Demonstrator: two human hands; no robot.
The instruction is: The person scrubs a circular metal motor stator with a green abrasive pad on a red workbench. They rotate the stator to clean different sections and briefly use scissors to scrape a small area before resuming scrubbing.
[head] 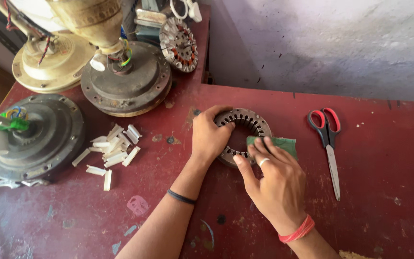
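Carefully steadying helps: the left hand (208, 136) grips the slotted stator ring (243, 125) near the worktop's (384, 158) far edge, while the right hand's (274, 180) fingers pinch green paper (283, 143) against it.

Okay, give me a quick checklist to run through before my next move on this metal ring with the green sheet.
1. Left hand steadies the slotted ring: ok.
2. Ring lies flat on the table: ok.
3. Right hand presses the green sheet at the ring's edge: ok.
4. Sheet seated in a slot: cannot tell, fingers cover it.
5. Scissors lie within view, right of the ring, untouched: ok.
6. White strips lie loose, left of the hands: ok.
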